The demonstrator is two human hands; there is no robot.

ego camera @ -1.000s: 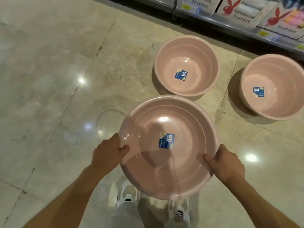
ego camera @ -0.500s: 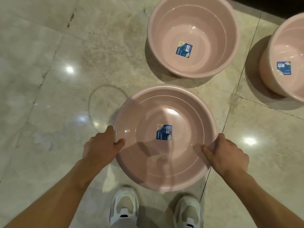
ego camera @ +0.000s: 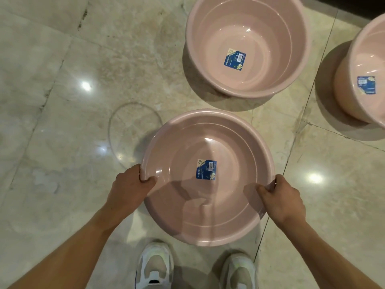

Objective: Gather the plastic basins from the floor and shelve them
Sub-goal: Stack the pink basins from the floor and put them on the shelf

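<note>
I hold a pink plastic basin [ego camera: 229,147] with a blue label inside, above the floor in front of my feet. My left hand [ego camera: 130,185] grips its left rim, thumb inside. My right hand [ego camera: 281,197] grips the right rim the same way. A second pink basin [ego camera: 270,38] stands on the floor just beyond it, and a third pink basin [ego camera: 362,59] stands at the right edge, partly cut off.
The floor [ego camera: 62,142] is glossy beige marble tile with light glare spots and a faint ring mark left of the held basin. My white sneakers [ego camera: 154,268] show at the bottom. A dark strip [ego camera: 354,5] runs along the top right.
The view has tilted down and closer to the floor basins; the shelf with boxed goods has left the frame. Both hands keep the same grip on the basin.
</note>
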